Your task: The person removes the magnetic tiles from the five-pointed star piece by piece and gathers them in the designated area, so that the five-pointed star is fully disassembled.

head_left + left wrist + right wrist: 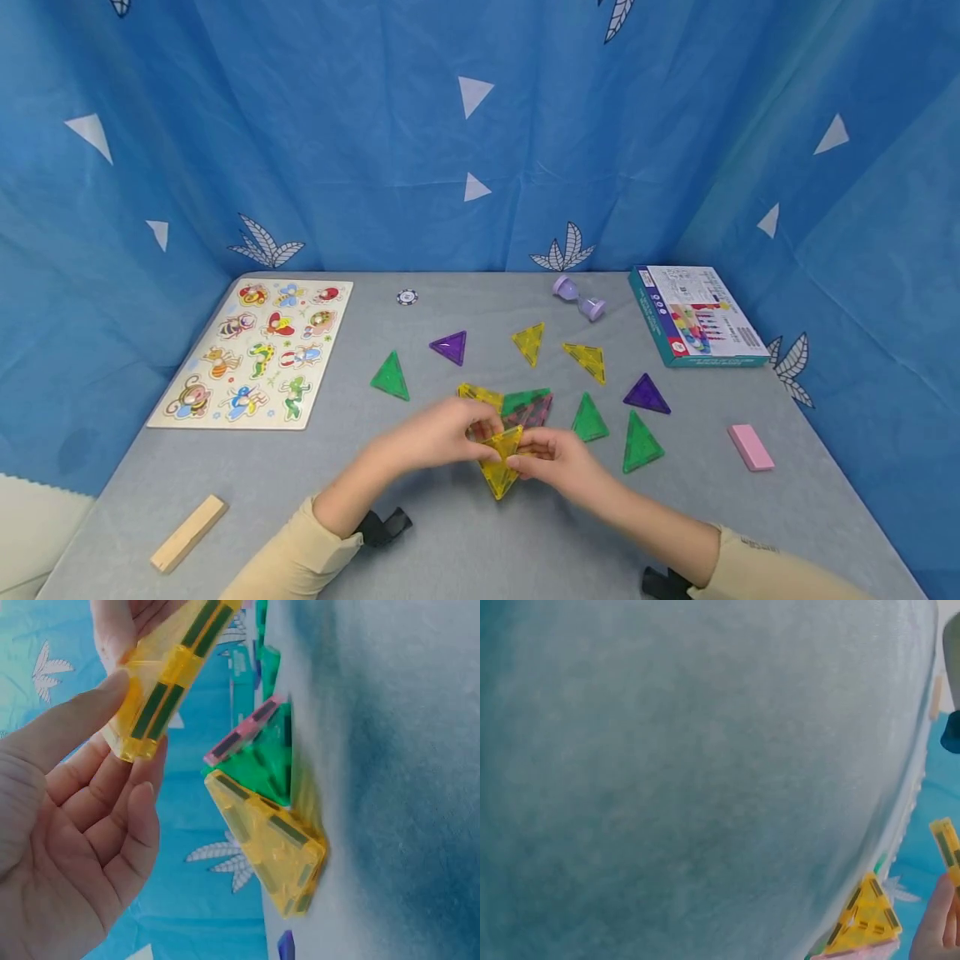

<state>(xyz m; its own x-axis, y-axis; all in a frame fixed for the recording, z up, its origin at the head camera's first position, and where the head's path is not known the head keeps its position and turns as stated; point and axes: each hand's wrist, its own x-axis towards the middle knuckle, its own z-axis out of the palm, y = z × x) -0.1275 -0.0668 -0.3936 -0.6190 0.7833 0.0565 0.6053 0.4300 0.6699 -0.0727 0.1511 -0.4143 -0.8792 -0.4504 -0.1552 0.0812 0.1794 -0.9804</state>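
Observation:
Pale-sleeved forearms reach in from the near side. Between the hands is a piece of yellow triangular magnetic tiles (498, 477), with two dark-striped edges lying side by side in the left wrist view. My left hand (448, 432) pinches it with the thumb in front and the fingers behind. From the other side my right hand (564, 463) holds it between thumb and fingertips. Just beyond, on the table, stands a joined structure with a yellow tile (266, 844), a green tile (262, 761) and a pink tile (241, 733); the hands partly hide it in the head view.
Loose green (392, 377), purple (450, 347) and yellow (529, 343) triangles lie around the structure. An insect puzzle board (330, 350) is at left, with a wooden block (189, 533) nearer. Rightward are a sand timer (579, 298), a box (701, 315) and a pink block (750, 447).

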